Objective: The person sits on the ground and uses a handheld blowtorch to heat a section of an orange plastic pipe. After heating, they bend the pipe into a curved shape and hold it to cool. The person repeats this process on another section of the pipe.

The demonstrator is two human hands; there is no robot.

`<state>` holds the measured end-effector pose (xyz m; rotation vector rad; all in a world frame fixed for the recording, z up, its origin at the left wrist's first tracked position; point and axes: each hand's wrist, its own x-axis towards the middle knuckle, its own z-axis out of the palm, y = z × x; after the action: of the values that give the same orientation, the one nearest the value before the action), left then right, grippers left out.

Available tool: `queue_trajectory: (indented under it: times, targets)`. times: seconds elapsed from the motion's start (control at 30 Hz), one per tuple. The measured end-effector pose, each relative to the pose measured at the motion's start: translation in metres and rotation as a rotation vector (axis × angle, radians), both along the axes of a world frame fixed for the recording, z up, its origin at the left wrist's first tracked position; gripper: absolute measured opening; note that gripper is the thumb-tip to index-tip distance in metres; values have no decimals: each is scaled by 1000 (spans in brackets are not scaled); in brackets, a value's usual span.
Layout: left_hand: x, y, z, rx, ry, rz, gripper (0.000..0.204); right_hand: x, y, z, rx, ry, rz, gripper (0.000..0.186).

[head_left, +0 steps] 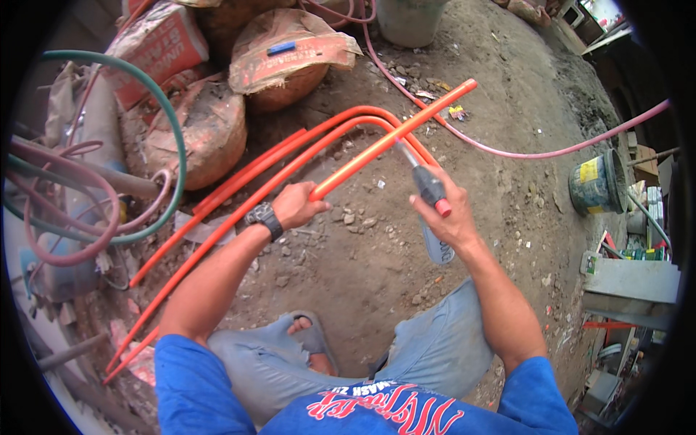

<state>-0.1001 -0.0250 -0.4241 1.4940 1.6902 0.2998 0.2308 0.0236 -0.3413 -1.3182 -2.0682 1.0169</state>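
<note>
My left hand (296, 206), with a dark watch on its wrist, is closed around the near end of a straight orange plastic pipe (362, 159). The pipe slants up to the right across several bent orange pipes (319, 133) lying on the dirt. In my right hand (453, 210) is a hand torch (429, 187) with a metal nozzle, a dark grey body and a red end. Its nozzle points at the middle of the straight pipe from just below; I cannot tell whether they touch. My fingers partly hide the torch body.
Dirty sacks (196, 130) sit at the upper left, one bearing a blue lighter (281, 48). Green hose (181, 145) and pink hose (536, 154) coil at left and cross the far ground. A dark bucket (596, 185) stands right, a grey bucket (409, 20) at the back.
</note>
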Motion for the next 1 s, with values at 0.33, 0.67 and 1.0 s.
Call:
queue_trajectory:
  times: [0.33, 0.67, 1.0]
  targets:
    - [4, -3, -2, 49, 22, 25, 38, -9, -5, 2, 48, -34, 60, 57]
    - [9, 8, -5, 88, 33, -5, 37, -20, -19, -5, 112, -168, 200, 60]
    - [12, 10, -9, 138, -13, 45, 43, -21, -24, -12, 152, -207, 337, 62]
